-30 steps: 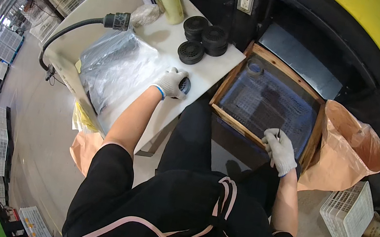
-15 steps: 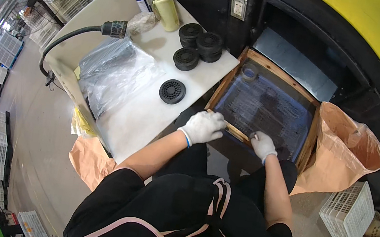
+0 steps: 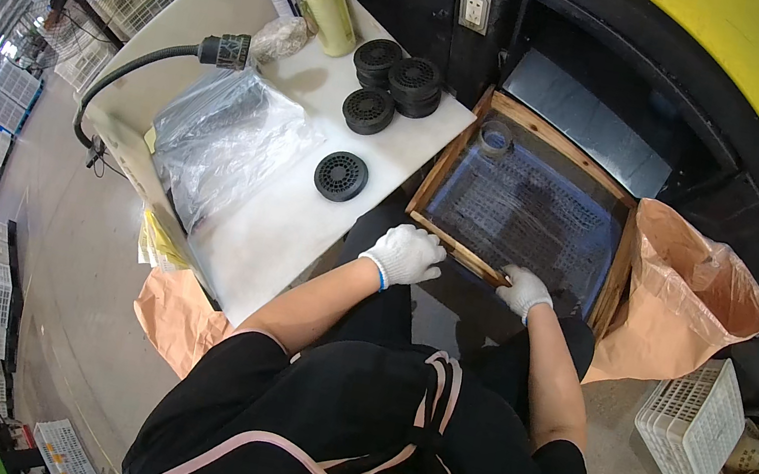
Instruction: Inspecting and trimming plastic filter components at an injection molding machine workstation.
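Observation:
My left hand (image 3: 407, 256), in a white knit glove, hovers by the near-left corner of a wooden-framed tray (image 3: 460, 251). Its fingers are loosely bent and apart, with nothing visible in them. At the middle of the tray's near rail is my right hand (image 3: 526, 293), also gloved. Its fingertips are pinched together at the rail; what lies between them is too small and dark to make out. Inside the tray is a blue perforated mesh bottom (image 3: 531, 213), and a roll of clear tape (image 3: 494, 138) sits in its far-left corner.
On the white table (image 3: 270, 253) at left are a round black slotted disc (image 3: 340, 176), several stacked ones (image 3: 413, 87), clear plastic bags (image 3: 225, 134), a yellow-green bottle (image 3: 328, 10) and a lamp on a bent arm (image 3: 224, 50). An orange bag (image 3: 675, 320) and white crate (image 3: 693, 419) stand right.
A small dark thing showed at my right fingertips earlier; now the fingers mostly cover it. My left hand has barely moved, and the view has shifted slightly.

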A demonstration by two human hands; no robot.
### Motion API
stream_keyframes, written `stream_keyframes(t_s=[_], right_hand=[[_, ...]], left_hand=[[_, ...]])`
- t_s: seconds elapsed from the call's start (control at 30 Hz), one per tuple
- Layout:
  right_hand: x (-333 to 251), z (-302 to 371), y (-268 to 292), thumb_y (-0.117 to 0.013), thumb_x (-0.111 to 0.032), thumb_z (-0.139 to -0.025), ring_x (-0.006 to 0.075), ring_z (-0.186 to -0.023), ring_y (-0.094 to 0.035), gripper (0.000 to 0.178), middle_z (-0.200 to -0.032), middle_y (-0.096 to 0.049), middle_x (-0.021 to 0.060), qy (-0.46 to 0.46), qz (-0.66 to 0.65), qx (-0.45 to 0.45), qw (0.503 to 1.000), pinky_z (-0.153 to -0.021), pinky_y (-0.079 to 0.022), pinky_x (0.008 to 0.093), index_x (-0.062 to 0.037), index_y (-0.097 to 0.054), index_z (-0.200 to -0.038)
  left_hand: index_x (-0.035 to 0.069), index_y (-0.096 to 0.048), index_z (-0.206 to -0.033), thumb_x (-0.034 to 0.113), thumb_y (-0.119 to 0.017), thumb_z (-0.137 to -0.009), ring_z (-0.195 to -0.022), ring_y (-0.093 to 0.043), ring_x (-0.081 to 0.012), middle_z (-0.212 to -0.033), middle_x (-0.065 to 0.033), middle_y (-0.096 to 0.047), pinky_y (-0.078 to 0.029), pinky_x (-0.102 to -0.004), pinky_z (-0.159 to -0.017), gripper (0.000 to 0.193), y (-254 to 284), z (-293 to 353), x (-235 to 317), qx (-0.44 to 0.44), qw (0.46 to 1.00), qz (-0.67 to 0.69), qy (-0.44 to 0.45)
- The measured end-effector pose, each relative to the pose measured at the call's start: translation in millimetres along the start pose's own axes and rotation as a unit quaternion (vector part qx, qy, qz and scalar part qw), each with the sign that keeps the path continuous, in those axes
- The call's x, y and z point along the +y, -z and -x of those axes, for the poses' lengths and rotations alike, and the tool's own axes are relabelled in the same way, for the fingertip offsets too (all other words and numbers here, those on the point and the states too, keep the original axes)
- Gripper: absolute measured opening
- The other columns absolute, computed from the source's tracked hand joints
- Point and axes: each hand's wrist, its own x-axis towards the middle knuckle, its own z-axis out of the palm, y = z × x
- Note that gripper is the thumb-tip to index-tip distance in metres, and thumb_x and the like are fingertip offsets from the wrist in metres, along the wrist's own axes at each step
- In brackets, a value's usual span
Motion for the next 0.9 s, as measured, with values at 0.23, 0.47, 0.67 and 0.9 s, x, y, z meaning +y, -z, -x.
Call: stream_keyframes(t_s=[0.23,0.47,0.67,0.9], right_hand=[[1,2,-5,-0.060,-0.014,-0.086,0.0393,-0.118,-0.058,0.040,-0.127,-0.061,0.0216,0.003,0.030,0.026,0.999,-0.100,-0.048,0.0437,-0.0082,-0.063,-0.126],[3,5,-8,-0.059,-0.015,-0.088,0.0394,-0.117,-0.058,0.038,-0.126,-0.060,0.0219,-0.013,0.022,0.037,0.999,-0.099,-0.048,0.0446,-0.0133,-0.064,-0.125],[-1,6,-6,-0.059,-0.015,-0.087,0.0383,-0.119,-0.058,0.040,-0.128,-0.061,0.0220,-0.002,0.020,0.029,0.999,-0.102,-0.046,0.0432,-0.0077,-0.063,-0.126],[1,2,-11,-0.057,-0.017,-0.088,0.0372,-0.119,-0.058,0.040,-0.127,-0.062,0.0206,-0.009,0.012,0.023,1.000,-0.103,-0.046,0.0430,-0.0089,-0.064,-0.126]], left_hand=[[0.010,-0.070,-0.099,0.036,-0.065,-0.088,-0.092,-0.067,-0.0291,-0.093,-0.0109,-0.067,-0.054,-0.0438,-0.081,0.029,1,5,2,0.018,1.000,-0.002,-0.009],[0.010,-0.070,-0.097,0.036,-0.065,-0.088,-0.091,-0.067,-0.0293,-0.092,-0.0105,-0.066,-0.053,-0.0441,-0.081,0.027,-1,6,2,0.032,0.999,0.008,-0.019],[0.012,-0.069,-0.096,0.037,-0.063,-0.089,-0.090,-0.067,-0.0274,-0.090,-0.0084,-0.066,-0.053,-0.0417,-0.079,0.026,-7,6,-2,0.058,0.997,-0.014,-0.044],[0.013,-0.072,-0.095,0.037,-0.065,-0.087,-0.089,-0.068,-0.0273,-0.091,-0.0082,-0.068,-0.054,-0.0411,-0.080,0.027,-3,6,0,0.070,0.996,-0.011,-0.048]])
